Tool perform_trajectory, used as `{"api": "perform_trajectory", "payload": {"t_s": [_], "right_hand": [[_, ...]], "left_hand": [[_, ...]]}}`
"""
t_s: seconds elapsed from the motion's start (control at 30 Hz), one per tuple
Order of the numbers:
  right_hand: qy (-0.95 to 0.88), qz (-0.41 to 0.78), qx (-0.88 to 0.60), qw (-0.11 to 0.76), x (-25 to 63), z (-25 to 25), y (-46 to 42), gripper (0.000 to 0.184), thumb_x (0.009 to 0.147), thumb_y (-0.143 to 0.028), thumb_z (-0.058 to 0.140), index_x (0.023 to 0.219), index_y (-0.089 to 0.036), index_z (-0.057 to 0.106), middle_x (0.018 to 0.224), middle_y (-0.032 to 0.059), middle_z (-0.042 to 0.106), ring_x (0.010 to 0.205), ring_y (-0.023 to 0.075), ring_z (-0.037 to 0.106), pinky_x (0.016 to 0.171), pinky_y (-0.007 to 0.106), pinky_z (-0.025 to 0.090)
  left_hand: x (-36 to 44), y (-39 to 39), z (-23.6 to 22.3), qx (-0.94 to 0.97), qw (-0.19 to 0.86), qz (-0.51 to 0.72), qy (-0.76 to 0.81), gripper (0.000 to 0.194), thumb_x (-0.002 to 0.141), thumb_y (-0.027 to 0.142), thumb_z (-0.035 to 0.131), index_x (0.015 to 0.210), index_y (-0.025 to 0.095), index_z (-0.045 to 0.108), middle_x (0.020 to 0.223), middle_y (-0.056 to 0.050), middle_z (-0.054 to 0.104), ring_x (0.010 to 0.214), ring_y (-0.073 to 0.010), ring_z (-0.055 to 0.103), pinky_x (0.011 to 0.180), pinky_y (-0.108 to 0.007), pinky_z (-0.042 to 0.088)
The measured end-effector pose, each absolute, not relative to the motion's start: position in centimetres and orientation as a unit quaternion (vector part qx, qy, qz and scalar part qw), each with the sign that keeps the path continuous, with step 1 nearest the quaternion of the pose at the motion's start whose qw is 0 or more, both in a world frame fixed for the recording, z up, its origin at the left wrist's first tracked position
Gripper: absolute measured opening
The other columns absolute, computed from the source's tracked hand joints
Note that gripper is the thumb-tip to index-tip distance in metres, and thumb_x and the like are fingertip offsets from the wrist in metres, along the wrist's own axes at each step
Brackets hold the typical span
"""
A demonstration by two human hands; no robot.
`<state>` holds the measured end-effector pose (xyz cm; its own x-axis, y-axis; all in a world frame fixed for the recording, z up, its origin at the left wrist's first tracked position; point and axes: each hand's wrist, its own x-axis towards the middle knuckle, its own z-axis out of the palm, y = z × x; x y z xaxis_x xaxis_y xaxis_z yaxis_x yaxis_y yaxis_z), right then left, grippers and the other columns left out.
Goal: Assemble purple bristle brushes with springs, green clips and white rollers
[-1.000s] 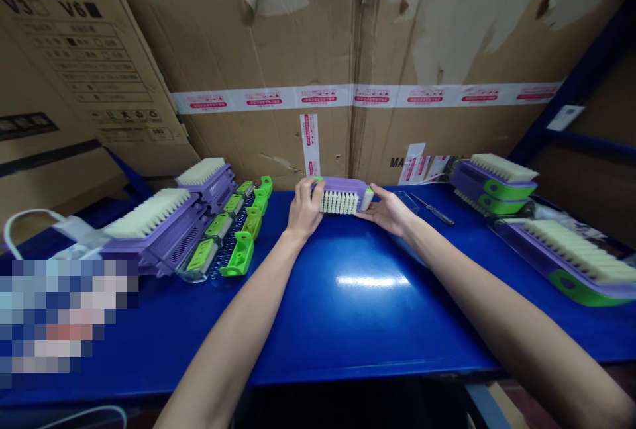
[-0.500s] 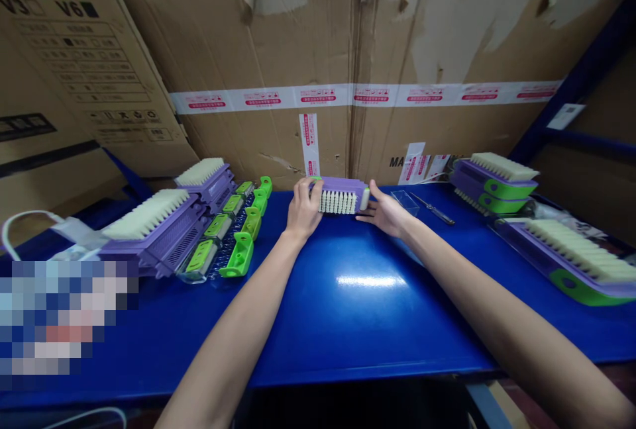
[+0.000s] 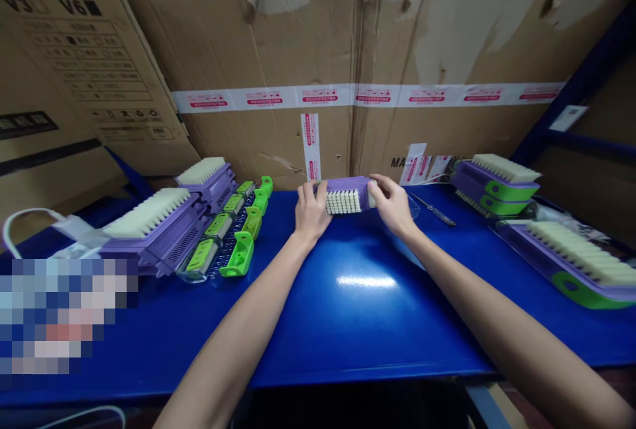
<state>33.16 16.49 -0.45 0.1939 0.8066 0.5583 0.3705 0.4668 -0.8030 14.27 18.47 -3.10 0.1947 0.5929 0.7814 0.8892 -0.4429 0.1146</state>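
Observation:
A purple brush (image 3: 346, 194) with cream bristles is held between my two hands over the blue table, its bristles facing me. My left hand (image 3: 313, 209) is closed around the brush's left end, fingers over the top. At the opposite end, my right hand (image 3: 394, 202) pinches the pale end piece (image 3: 372, 193), with the thumb on its near face. My fingers hide part of both ends. Behind my right hand a clear plastic piece (image 3: 413, 204) shows partly.
Purple brush bodies (image 3: 154, 227) stand at left, beside a row of green brackets (image 3: 242, 253) and green-topped clear blocks (image 3: 203, 255). A screwdriver (image 3: 434, 210) lies right of my right hand. Assembled brushes (image 3: 497, 184) are stacked at far right. Cardboard (image 3: 278, 51) walls the back.
My right hand was loosened from the brush's right end half a second ago; now its thumb and fingers grip the end piece. My left hand and the brush shifted slightly right.

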Motion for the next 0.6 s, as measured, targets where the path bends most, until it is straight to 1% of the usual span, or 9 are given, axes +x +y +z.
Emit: {"api": "perform_trajectory", "payload": {"t_s": [0.07, 0.13, 0.23, 0.3, 0.37, 0.43, 0.5, 0.53, 0.6], "right_hand": [[-0.623, 0.199, -0.476, 0.587, 32.8, -0.8, 16.5, 0.054, 0.08, -0.055, 0.057, 0.115, -0.015, 0.063, 0.108, 0.0119, 0.069, 0.097, 0.0244, 0.065, 0.09, 0.04, 0.049], [-0.614, 0.227, -0.47, 0.593, 32.7, -1.1, 16.7, 0.059, 0.079, -0.058, 0.058, 0.12, -0.015, 0.061, 0.11, 0.0129, 0.069, 0.1, 0.0257, 0.065, 0.091, 0.042, 0.05], [-0.564, 0.293, -0.457, 0.623, 33.2, -1.4, 17.2, 0.076, 0.071, -0.059, 0.066, 0.129, -0.013, 0.053, 0.112, 0.0152, 0.068, 0.106, 0.0284, 0.063, 0.092, 0.043, 0.05], [-0.53, 0.34, -0.447, 0.635, 33.6, -1.5, 17.5, 0.087, 0.066, -0.058, 0.07, 0.135, -0.012, 0.046, 0.115, 0.0161, 0.067, 0.109, 0.0291, 0.062, 0.093, 0.044, 0.05], [-0.51, 0.372, -0.447, 0.634, 33.8, -1.6, 17.5, 0.092, 0.064, -0.057, 0.072, 0.139, -0.012, 0.041, 0.119, 0.0163, 0.065, 0.112, 0.029, 0.06, 0.094, 0.045, 0.05], [-0.512, 0.374, -0.448, 0.63, 33.5, -1.4, 17.2, 0.09, 0.065, -0.055, 0.072, 0.139, -0.013, 0.042, 0.123, 0.016, 0.063, 0.116, 0.0279, 0.058, 0.097, 0.044, 0.048], [-0.523, 0.35, -0.451, 0.632, 33.0, -0.9, 16.6, 0.079, 0.069, -0.051, 0.07, 0.135, -0.015, 0.047, 0.12, 0.0141, 0.065, 0.117, 0.0261, 0.058, 0.1, 0.042, 0.045], [-0.53, 0.337, -0.454, 0.632, 32.7, -0.6, 16.3, 0.072, 0.073, -0.05, 0.067, 0.133, -0.015, 0.049, 0.112, 0.0128, 0.068, 0.113, 0.0255, 0.06, 0.1, 0.042, 0.045], [-0.541, 0.317, -0.464, 0.626, 32.5, 0.1, 15.9, 0.061, 0.079, -0.05, 0.06, 0.128, -0.014, 0.055, 0.083, 0.0081, 0.072, 0.094, 0.025, 0.068, 0.093, 0.044, 0.049]], "left_hand": [[13.8, 18.7, -3.2, -0.741, 0.2, -0.414, -0.489, 0.054, 0.071, 0.007, 0.061, 0.124, 0.012, 0.05, 0.116, -0.019, 0.049, 0.106, -0.0314, 0.048, 0.085, -0.047, 0.053], [13.4, 19.0, -3.2, -0.741, 0.211, -0.425, -0.476, 0.057, 0.071, 0.006, 0.06, 0.126, 0.011, 0.048, 0.117, -0.019, 0.05, 0.106, -0.0315, 0.048, 0.09, -0.049, 0.05], [13.2, 19.3, -3.2, -0.762, 0.212, -0.428, -0.438, 0.056, 0.073, 0.011, 0.062, 0.126, 0.01, 0.047, 0.117, -0.02, 0.051, 0.109, -0.0326, 0.05, 0.092, -0.051, 0.047], [13.2, 19.3, -3.1, -0.789, 0.209, -0.418, -0.399, 0.054, 0.072, 0.015, 0.064, 0.124, 0.009, 0.047, 0.119, -0.02, 0.052, 0.114, -0.0339, 0.049, 0.096, -0.053, 0.044], [13.3, 19.3, -3.1, -0.811, 0.201, -0.406, -0.37, 0.056, 0.071, 0.016, 0.065, 0.123, 0.009, 0.047, 0.123, -0.02, 0.052, 0.12, -0.0336, 0.047, 0.102, -0.052, 0.042], [13.3, 19.3, -3.1, -0.818, 0.186, -0.394, -0.376, 0.058, 0.07, 0.014, 0.066, 0.124, 0.009, 0.046, 0.125, -0.019, 0.054, 0.121, -0.0317, 0.048, 0.104, -0.048, 0.042], [13.1, 19.4, -3.1, -0.809, 0.167, -0.382, -0.415, 0.06, 0.067, 0.012, 0.067, 0.124, 0.01, 0.046, 0.124, -0.018, 0.056, 0.117, -0.0303, 0.051, 0.102, -0.045, 0.045], [12.9, 19.4, -3.0, -0.799, 0.157, -0.377, -0.441, 0.061, 0.066, 0.011, 0.068, 0.123, 0.011, 0.046, 0.124, -0.017, 0.057, 0.116, -0.0302, 0.051, 0.1, -0.044, 0.046], [12.3, 19.6, -2.9, -0.771, 0.143, -0.375, -0.494, 0.061, 0.065, 0.011, 0.069, 0.122, 0.013, 0.047, 0.122, -0.016, 0.058, 0.113, -0.0306, 0.052, 0.096, -0.044, 0.048]]}}
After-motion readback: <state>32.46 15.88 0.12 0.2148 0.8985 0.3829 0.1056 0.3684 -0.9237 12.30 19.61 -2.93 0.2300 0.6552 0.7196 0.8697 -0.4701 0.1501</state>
